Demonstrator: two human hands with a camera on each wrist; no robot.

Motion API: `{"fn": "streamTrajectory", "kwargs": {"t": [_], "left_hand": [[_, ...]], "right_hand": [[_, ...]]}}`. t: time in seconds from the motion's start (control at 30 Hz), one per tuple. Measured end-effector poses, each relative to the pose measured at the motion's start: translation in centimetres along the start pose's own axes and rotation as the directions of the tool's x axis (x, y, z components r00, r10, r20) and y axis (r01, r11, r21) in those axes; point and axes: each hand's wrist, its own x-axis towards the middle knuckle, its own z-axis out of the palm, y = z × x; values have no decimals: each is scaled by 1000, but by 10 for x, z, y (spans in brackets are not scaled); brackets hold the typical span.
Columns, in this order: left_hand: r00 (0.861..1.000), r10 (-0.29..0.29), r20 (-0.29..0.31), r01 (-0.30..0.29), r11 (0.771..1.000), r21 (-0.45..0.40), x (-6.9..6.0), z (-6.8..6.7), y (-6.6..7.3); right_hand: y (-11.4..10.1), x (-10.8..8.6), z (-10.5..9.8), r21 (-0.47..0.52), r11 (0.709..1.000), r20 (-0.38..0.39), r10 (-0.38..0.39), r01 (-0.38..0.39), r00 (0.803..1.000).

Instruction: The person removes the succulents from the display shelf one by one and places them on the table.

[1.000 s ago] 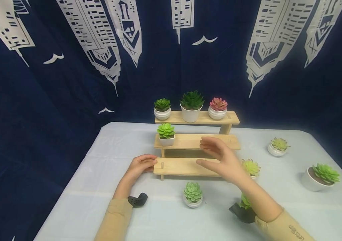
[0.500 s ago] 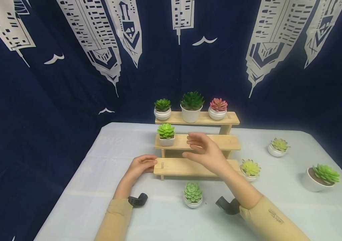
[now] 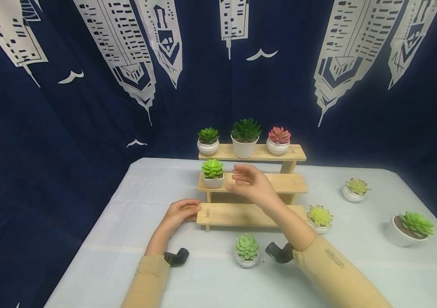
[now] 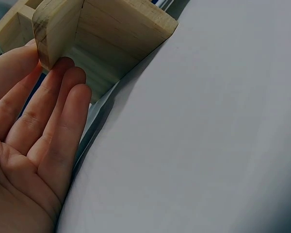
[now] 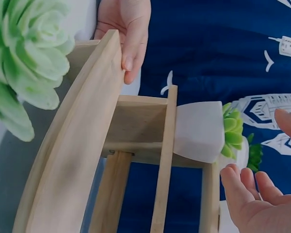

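Note:
A three-tier wooden plant stand [image 3: 241, 214] stands on the table. My left hand [image 3: 180, 212] pinches the left end of its lowest board, thumb on one side and fingertips on the other, as the left wrist view shows [image 4: 34, 126]. Over the middle board hovers my right hand [image 3: 252, 185], fingers loosely bent and nothing in them. Just left of those fingertips sits a bright green succulent in a square white pot [image 3: 213, 173]; in the right wrist view a gap separates the pot [image 5: 199, 131] from the right hand [image 5: 262, 204].
The top board carries a small green succulent [image 3: 208, 141], a taller dark green one [image 3: 245, 137] and a pink one [image 3: 278, 141]. Potted succulents stand in front [image 3: 247, 250] and to the right of the stand: one yellow-green [image 3: 320, 218], one paler [image 3: 355, 190], one larger [image 3: 410, 229].
My right hand has moved left over the middle board, toward the square-potted succulent, and its fingers have bent a little more. The left hand stays at the stand's end.

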Motion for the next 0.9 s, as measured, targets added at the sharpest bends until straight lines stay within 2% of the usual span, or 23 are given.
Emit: {"fn": "streamTrajectory", "kwargs": {"t": [0.6,0.9], "left_hand": [[1000,10,-8,-10,1000,-2,0,1,-1],[1000,15,-2,-15,1000,3,0,0,-1]], "right_hand": [[7,27,14,-33,994,-1,106,-106,994],[13,38,19,-58,988,44,145,-142,988]]}}
